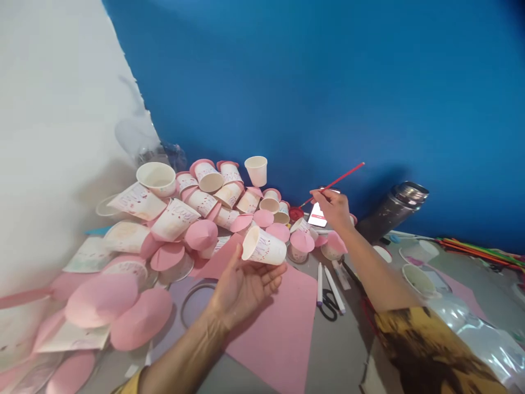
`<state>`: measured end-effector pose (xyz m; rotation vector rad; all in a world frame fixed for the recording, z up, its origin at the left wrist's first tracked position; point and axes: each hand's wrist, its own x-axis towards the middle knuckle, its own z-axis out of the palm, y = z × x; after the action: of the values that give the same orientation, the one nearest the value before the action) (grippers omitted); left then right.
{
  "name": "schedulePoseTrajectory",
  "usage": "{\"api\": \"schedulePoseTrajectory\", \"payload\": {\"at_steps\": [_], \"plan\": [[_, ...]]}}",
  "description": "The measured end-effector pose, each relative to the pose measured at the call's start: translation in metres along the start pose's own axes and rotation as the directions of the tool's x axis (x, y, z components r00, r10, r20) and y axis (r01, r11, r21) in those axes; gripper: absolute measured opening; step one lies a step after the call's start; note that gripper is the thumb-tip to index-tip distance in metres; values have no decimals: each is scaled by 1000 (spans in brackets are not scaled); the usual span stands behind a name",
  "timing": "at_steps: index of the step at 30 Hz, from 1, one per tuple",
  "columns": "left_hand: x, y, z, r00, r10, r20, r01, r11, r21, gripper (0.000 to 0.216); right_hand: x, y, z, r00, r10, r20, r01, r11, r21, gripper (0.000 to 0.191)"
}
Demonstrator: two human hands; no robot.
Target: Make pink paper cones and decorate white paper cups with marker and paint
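Note:
My left hand (246,284) is turned palm up under a white paper cup (264,247), which lies tilted on its side across the fingers. Purple writing and small red specks mark the cup's side. In my right hand (334,207) a thin red paintbrush (342,177) is pinched, its handle pointing up and right. The brush tip reaches down to a small container of red paint (296,213). Just behind that hand stands a phone (318,214) with a lit screen.
Many decorated cups with pink paper discs (200,235) are heaped at the left and back. Pink paper (283,328) lies in front of me. Right of it are white markers (334,287) and black scissors (328,309). A dark flask (389,210) leans by the blue wall (311,82).

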<state>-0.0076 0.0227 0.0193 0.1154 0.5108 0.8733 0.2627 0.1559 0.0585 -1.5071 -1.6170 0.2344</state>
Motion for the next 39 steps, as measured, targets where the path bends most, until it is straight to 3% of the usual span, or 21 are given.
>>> {"api": "schedulePoseTrajectory", "payload": {"at_steps": [6,19,23,26,29,32,33,35,37,39], "plan": [[-2,0,2,999,-45,-30,42,994,-101,62,26,8,19,994,70,87,-56,986,-157,34],[1,-5,-3,994,-55,-91,49,997,-67,53,43,19,47,960,200,195,-120,927,-356,30],[2,-4,-4,993,-49,-107,43,997,-62,52,41,13,47,960,192,205,-106,924,-369,25],[2,-4,-4,992,-37,-124,32,999,-43,52,32,2,33,969,177,171,-97,913,-396,21],[3,-4,-6,991,-32,-128,32,999,-7,54,8,-13,5,975,156,155,-82,911,-403,25],[3,-7,-8,991,-94,-91,97,995,32,56,-38,-26,-26,962,119,247,-35,947,-320,32],[3,-9,-8,989,-128,-72,132,990,44,57,-57,-29,-34,946,102,308,-23,967,-252,40],[3,-13,-9,982,-184,-30,185,981,59,57,-96,-32,-44,888,15,460,-37,999,40,64],[2,-18,-9,979,-203,15,202,978,51,54,-132,-34,-46,885,1,465,-73,988,137,86],[1,-24,-8,977,-203,65,200,979,42,50,-159,-35,-41,903,18,430,-117,971,206,90]]}}
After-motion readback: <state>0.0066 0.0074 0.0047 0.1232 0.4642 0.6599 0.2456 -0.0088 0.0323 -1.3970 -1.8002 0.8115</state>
